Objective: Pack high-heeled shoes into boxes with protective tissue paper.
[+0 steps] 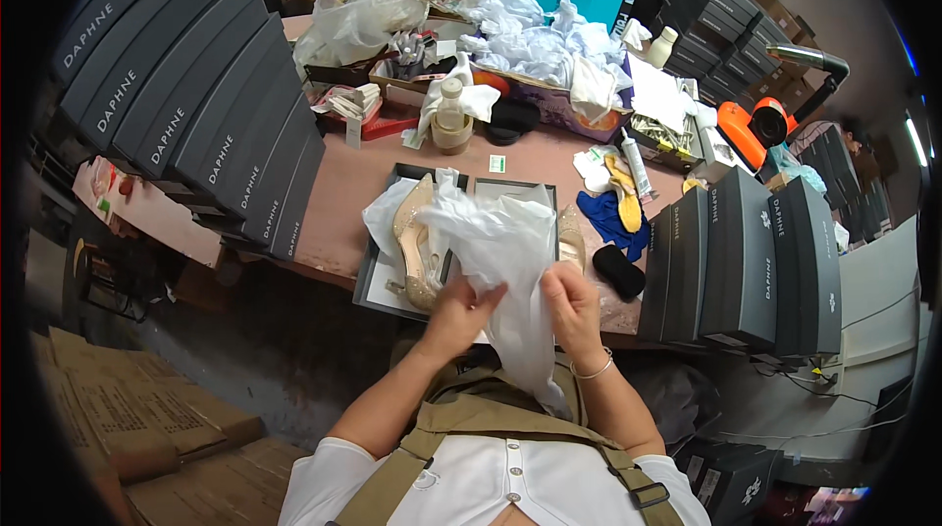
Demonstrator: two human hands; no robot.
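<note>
A crumpled sheet of white tissue paper (498, 236) hangs between my two hands, its upper part blurred and its lower end trailing toward my apron. My left hand (457, 318) is closed on the paper's left side. On the right edge, my right hand (573, 308) pinches it between thumb and fingers. Under and left of the paper, a glittery beige heeled shoe (404, 222) lies on its side in an open grey shoebox (373, 281), with more tissue around it. A second beige shoe (571, 234) shows beyond my right hand, partly hidden. The paper covers much of the box.
Tall stacks of dark grey shoeboxes stand left (186, 124) and right (731, 261). Beside the right stack lie a black pad (618, 274), a blue cloth (610, 222) and a yellow cloth (625, 192). Farther back are a bottle (450, 104) and a tissue-filled carton (540, 99).
</note>
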